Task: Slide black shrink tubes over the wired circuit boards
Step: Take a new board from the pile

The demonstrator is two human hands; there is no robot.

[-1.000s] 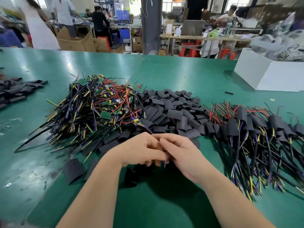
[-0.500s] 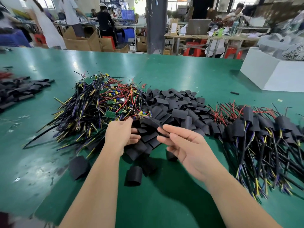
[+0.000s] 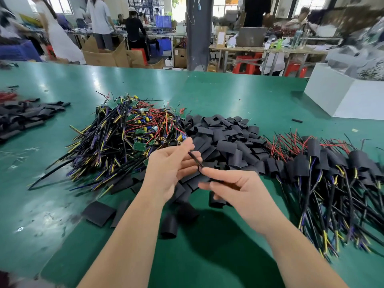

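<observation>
Head view, right hand pinching black wire, left hand touching

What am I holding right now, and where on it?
A thin black cable. The right hand pinches its nearer stretch between thumb and forefinger; its farther stretch lies across fingers of the left hand.

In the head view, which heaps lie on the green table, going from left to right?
flat tubes → bare wired boards → loose tubes → tubed boards
</observation>
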